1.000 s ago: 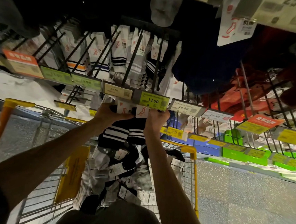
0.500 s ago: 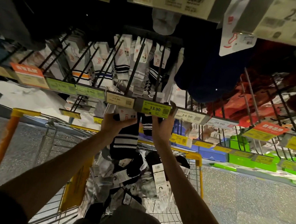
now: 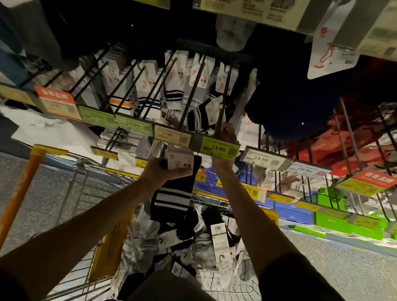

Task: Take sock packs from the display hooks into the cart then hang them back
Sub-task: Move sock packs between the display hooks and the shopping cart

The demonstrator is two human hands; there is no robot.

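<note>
Black sock pack [image 3: 173,196] pinched by left hand [image 3: 159,170] fingers; right hand [image 3: 221,162] raised behind price tag [image 3: 218,148], grip hidden.

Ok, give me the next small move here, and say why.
Probably raise the black striped sock pack and thread its card onto the hook: the left hand grips it just below the 13.90 tag, and the right hand seems to hold that hook.

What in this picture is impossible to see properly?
Head view:
- Right hand: palm hidden behind the 13.90 price tag; what it grips is unclear.
- Top label: price cut off by the upper edge.
- Sock packs in the cart: partly covered by forearms and dark clothing, so uncountable.
</note>
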